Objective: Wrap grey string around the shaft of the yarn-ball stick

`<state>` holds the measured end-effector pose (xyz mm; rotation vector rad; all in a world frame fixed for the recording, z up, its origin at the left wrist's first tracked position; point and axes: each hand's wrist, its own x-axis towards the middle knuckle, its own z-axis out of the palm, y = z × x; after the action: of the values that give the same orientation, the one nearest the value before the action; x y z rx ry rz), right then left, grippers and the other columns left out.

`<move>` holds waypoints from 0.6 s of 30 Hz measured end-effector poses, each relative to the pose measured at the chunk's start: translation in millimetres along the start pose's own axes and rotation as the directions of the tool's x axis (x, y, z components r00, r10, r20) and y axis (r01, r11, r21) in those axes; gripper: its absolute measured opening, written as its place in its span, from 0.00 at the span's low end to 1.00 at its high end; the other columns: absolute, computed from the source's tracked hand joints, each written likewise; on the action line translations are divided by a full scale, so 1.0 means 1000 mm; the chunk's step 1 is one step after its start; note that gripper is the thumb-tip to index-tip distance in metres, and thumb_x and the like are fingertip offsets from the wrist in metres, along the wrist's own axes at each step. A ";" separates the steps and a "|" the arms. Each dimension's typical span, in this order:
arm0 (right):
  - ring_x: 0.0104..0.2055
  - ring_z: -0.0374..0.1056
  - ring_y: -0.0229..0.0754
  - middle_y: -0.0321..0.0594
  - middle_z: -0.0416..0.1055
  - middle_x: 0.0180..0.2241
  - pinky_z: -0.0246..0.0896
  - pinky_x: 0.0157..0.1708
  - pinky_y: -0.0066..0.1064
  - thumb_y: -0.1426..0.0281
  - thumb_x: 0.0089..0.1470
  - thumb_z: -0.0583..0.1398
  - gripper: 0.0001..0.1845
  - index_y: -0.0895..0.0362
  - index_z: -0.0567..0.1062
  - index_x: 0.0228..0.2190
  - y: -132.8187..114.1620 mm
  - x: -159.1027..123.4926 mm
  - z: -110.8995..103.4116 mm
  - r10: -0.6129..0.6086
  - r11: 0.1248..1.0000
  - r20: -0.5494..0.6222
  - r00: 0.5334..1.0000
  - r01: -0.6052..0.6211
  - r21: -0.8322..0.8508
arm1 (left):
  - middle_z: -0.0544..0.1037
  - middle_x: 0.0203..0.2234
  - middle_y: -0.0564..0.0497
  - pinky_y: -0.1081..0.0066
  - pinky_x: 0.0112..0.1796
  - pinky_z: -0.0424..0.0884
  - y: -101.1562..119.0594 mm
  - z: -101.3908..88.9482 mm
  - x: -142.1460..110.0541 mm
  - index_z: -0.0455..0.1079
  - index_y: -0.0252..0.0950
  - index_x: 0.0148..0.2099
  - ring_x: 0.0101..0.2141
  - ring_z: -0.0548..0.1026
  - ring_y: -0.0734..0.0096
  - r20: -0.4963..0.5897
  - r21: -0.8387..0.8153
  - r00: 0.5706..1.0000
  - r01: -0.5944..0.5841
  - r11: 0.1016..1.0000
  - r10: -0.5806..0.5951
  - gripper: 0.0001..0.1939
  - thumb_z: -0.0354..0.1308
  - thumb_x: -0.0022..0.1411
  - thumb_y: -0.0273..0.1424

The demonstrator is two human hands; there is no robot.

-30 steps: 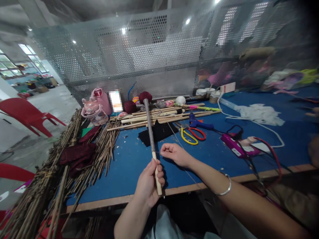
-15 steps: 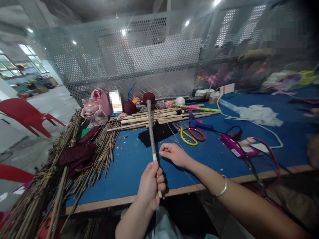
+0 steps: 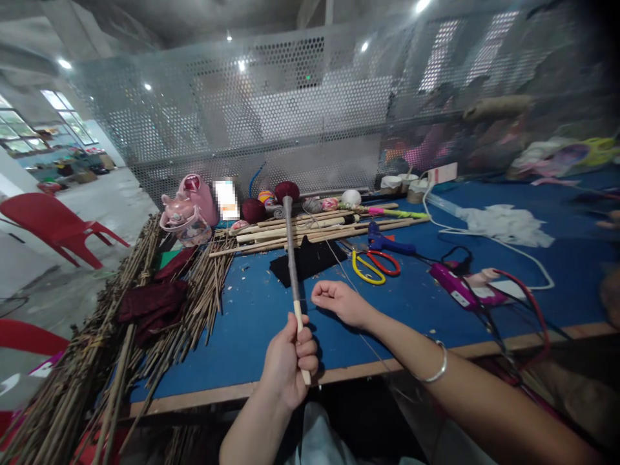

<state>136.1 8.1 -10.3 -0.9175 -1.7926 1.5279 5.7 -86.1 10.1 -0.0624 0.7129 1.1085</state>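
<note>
- So my left hand is wrapped shut around the bare, pale lower end of the stick, whose grey-covered part sticks up past my fist, over the blue surface.
- My right hand is just right of it, fingers curled, fingertips pinched on a thin thread running to the stick.
- Thread's super faint, btw, hard to trace.
- My palm and fingers hide some of the grip, and both forearms get cut off by the bottom edge.

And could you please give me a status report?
Left hand gripping grey-wrapped stick. Right hand pinching thin thread. Scissors beyond, touching neither hand.
</note>
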 end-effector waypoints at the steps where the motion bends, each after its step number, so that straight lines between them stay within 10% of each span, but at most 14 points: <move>1: 0.21 0.47 0.30 0.29 0.53 0.18 0.42 0.21 0.24 0.66 0.46 0.56 0.09 0.60 0.64 0.23 0.000 0.000 0.000 0.002 1.000 -0.002 1.000 -0.002 -0.004 | 0.50 0.16 0.61 0.87 0.11 0.42 0.000 0.001 0.000 0.58 0.34 0.32 0.11 0.48 0.89 -0.010 0.011 1.000 -0.007 1.000 0.007 0.12 0.47 0.58 0.39; 6: 0.21 0.48 0.30 0.30 0.55 0.18 0.43 0.22 0.24 0.67 0.46 0.56 0.09 0.60 0.64 0.23 0.002 0.001 0.000 0.002 1.000 -0.006 1.000 -0.002 -0.019 | 0.59 0.20 0.58 0.88 0.11 0.45 -0.003 0.001 0.001 0.58 0.33 0.32 0.13 0.52 0.91 -0.058 0.126 0.985 -0.153 0.980 0.162 0.06 0.52 0.56 0.30; 11: 0.21 0.48 0.30 0.30 0.54 0.18 0.43 0.22 0.24 0.66 0.47 0.56 0.09 0.60 0.65 0.24 0.001 -0.001 -0.001 0.007 1.000 -0.002 1.000 -0.007 -0.009 | 0.60 0.20 0.57 0.84 0.15 0.57 -0.005 -0.003 0.000 0.61 0.34 0.35 0.16 0.59 0.86 -0.065 0.178 0.996 -0.055 0.983 0.067 0.09 0.52 0.56 0.35; 18: 0.20 0.47 0.30 0.29 0.54 0.18 0.42 0.21 0.24 0.65 0.46 0.57 0.10 0.60 0.65 0.24 -0.002 0.000 0.000 0.025 1.000 0.011 1.000 -0.025 0.009 | 0.47 0.15 0.61 0.87 0.11 0.39 0.002 0.000 -0.002 0.59 0.34 0.33 0.11 0.47 0.89 0.009 -0.033 0.999 0.040 0.999 -0.040 0.12 0.47 0.59 0.39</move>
<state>136.0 7.5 -8.3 -0.9321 -1.7869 1.5583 4.0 -86.6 11.5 -0.1002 0.6834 1.0820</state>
